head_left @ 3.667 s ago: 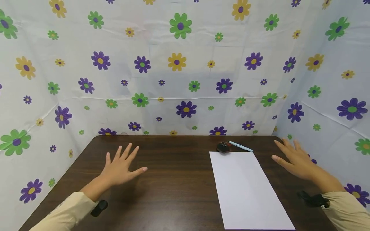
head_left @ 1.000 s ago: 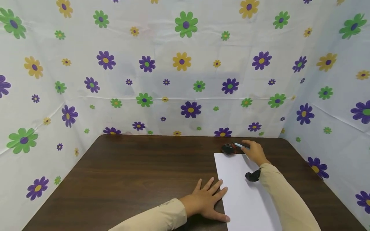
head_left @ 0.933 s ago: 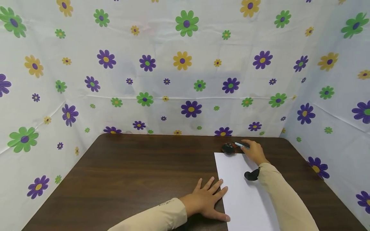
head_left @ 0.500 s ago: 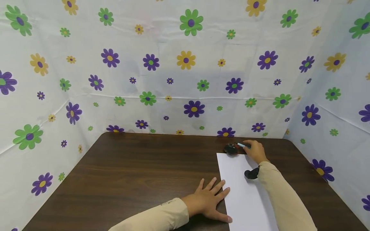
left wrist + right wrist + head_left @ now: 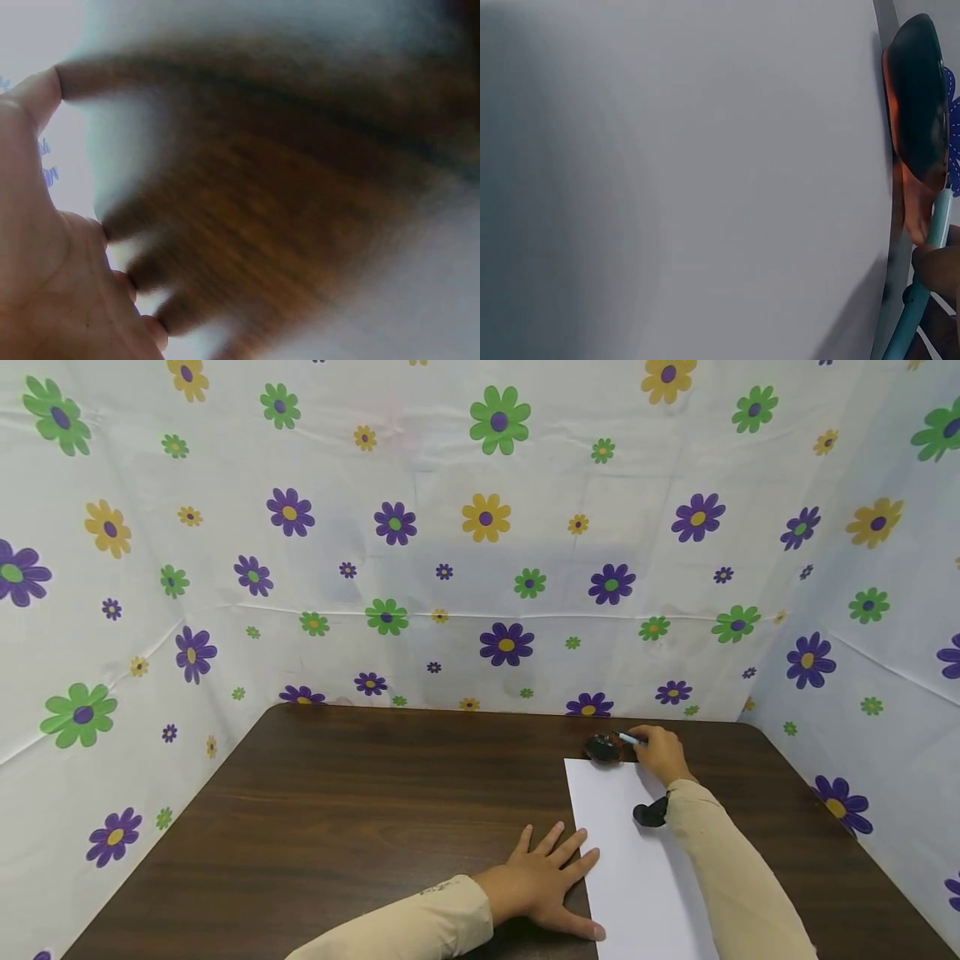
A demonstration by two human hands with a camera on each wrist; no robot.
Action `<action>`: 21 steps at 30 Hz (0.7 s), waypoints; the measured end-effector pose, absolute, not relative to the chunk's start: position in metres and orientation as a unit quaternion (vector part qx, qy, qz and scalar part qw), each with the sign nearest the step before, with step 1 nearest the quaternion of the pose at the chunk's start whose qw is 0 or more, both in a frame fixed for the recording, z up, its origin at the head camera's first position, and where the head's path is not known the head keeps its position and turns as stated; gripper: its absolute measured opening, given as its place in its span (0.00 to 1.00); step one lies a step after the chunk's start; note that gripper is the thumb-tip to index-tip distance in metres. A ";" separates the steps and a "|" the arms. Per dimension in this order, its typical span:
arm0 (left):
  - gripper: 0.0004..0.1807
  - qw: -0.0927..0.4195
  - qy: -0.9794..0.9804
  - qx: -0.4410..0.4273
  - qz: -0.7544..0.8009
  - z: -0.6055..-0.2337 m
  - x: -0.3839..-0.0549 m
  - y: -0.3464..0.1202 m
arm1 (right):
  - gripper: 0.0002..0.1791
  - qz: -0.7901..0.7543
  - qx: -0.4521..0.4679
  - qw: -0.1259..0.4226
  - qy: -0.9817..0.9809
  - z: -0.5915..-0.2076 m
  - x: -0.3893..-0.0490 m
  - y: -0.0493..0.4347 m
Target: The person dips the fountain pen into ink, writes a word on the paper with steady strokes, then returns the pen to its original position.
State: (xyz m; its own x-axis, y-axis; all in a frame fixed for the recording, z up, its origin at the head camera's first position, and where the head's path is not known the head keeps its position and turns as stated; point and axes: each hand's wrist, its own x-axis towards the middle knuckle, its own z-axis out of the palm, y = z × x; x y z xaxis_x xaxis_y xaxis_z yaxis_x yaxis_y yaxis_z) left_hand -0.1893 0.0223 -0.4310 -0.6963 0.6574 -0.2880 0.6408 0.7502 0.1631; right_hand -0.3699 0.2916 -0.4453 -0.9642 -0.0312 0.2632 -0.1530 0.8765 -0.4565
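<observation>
The light-blue pen is pinched by the right hand at twelve o'clock of the white paper, beside the dark rounded object. At nine o'clock, its edge is touched by the wide-spread left hand.

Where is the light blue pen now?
In the head view, right of centre, the light blue pen is held in the right hand, beside the dark object, near the far end of the white paper.
</observation>
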 end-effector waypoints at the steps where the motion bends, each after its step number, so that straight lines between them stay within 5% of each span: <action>1: 0.49 0.167 0.920 0.353 0.026 -0.431 -0.189 0.023 | 0.14 0.242 0.050 0.127 -0.961 -0.445 -0.369 0.292; 21: 0.49 0.164 0.921 0.352 0.032 -0.432 -0.189 0.022 | 0.19 0.254 0.067 0.158 -0.952 -0.430 -0.358 0.296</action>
